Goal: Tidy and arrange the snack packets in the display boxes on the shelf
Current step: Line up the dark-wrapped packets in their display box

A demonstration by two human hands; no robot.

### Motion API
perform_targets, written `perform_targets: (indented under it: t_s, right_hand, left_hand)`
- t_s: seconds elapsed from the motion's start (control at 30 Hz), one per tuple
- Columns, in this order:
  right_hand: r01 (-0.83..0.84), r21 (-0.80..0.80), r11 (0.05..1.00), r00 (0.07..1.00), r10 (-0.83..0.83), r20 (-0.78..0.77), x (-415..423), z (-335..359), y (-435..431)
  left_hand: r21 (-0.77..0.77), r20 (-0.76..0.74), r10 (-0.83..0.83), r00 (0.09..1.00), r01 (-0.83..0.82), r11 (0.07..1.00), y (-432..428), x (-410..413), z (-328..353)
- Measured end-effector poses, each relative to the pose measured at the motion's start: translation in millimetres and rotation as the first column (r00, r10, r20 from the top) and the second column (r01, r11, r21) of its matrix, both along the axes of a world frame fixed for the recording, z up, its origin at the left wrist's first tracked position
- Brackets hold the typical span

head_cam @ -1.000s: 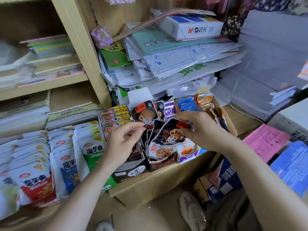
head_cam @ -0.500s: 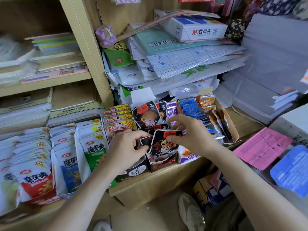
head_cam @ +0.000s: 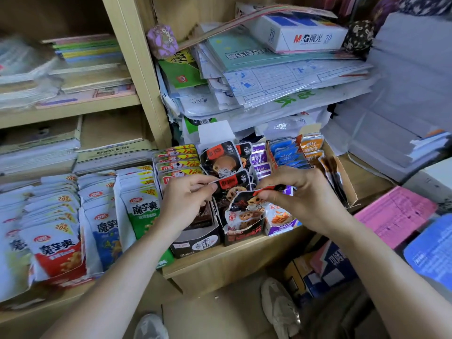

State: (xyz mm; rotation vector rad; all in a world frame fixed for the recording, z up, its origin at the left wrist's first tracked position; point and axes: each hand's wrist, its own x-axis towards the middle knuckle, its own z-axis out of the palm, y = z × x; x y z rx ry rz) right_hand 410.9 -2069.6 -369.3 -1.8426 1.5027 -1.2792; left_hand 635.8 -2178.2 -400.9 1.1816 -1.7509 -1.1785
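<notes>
Stacked paper packs [head_cam: 281, 94] overhang the snack row, and the display boxes stand right at the front lip of the shelf [head_cam: 234, 261]. Our left hand [head_cam: 186, 199] has its grip pinched on the edge of a dark packet [head_cam: 230, 183] with a red label, raised over the divide between the black display box [head_cam: 195, 243] and the red-and-black box [head_cam: 244, 232]. We cannot tell which box it belongs in. Our right hand [head_cam: 303, 194] has its grip clamped on the crumpled top of a lotus-root packet [head_cam: 244, 204], which stands partly down in the red-and-black box.

We judge that the chief risk is pushing too hard. The rows are packed tight, so a forced packet could buckle, drag its neighbours out, or nudge a box over the lip to the floor. The purple box [head_cam: 281, 225] touches our right wrist side, and the torn cardboard flap [head_cam: 344, 182] stands near our knuckles. The konjac packets [head_cam: 141, 209] crowd the left. Open room lies mainly straight up and back toward us.
</notes>
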Motion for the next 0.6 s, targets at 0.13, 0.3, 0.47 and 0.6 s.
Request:
perform_targets:
  t_s: [0.13, 0.3, 0.47, 0.6]
  right_hand:
    - [-0.118, 0.134, 0.984, 0.993, 0.115, 0.032, 1.1, 2.7, -1.0]
    - [-0.125, 0.093, 0.988, 0.989, 0.116, 0.093, -4.6, 9.2, -5.3]
    - [-0.109, 0.082, 0.991, 0.994, 0.108, 0.009, -7.1, 11.9, -8.5]
    - [-0.1, 0.081, 0.992, 0.995, 0.098, 0.028, -1.9, 8.1, -10.4]
  left_hand:
    - [0.029, -0.034, 0.018, 0.999, -0.017, 0.999, 0.7, -2.9, 0.3]
    - [0.034, -0.028, 0.001, 1.0, 0.0, 0.999, 1.4, -2.1, 0.2]
    - [0.024, -0.02, -0.009, 1.0, 0.009, 1.0, 1.9, -1.5, -0.3]
    - [0.007, -0.017, -0.022, 1.0, 0.022, 1.0, 2.2, -1.8, -0.2]
